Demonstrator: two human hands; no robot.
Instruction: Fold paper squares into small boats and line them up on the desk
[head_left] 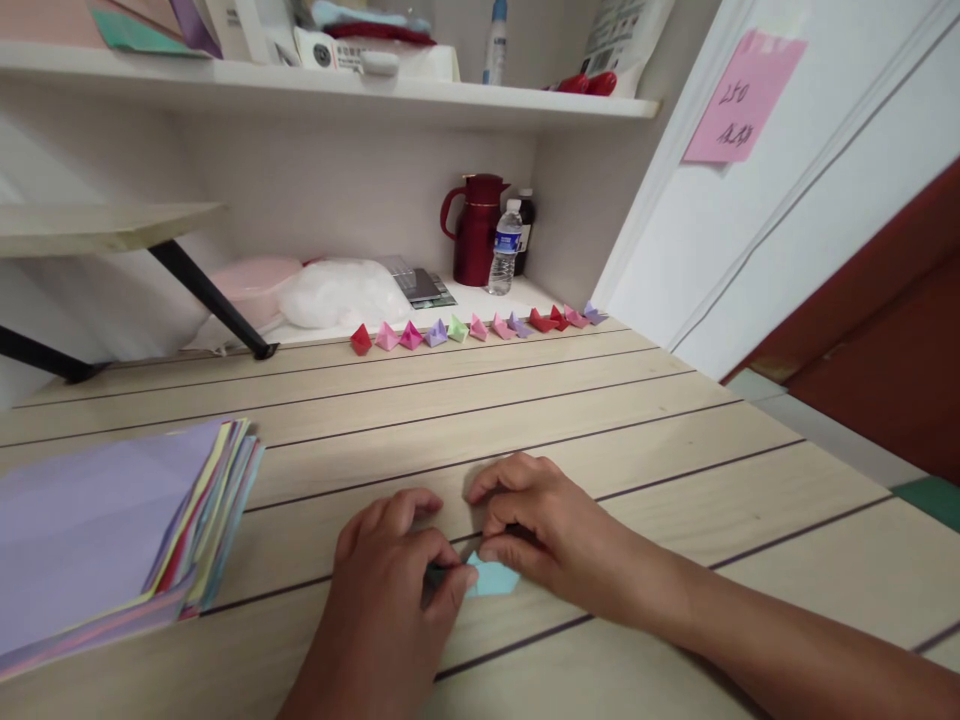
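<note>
A small piece of light blue folded paper (495,577) lies on the wooden table between my two hands. My left hand (401,560) pinches its left corner between thumb and index finger, the other fingers curled above the table. From the right, my right hand (536,515) has its thumb and a bent finger closed at the paper's upper edge. Part of the paper is hidden under these fingertips.
A stack of coloured paper sheets (105,530) lies at the left. Along the table's back edge runs a row of small folded paper boats (457,328). Behind stand a dark red jug (478,235), a water bottle (505,250) and a white plastic bag (345,293).
</note>
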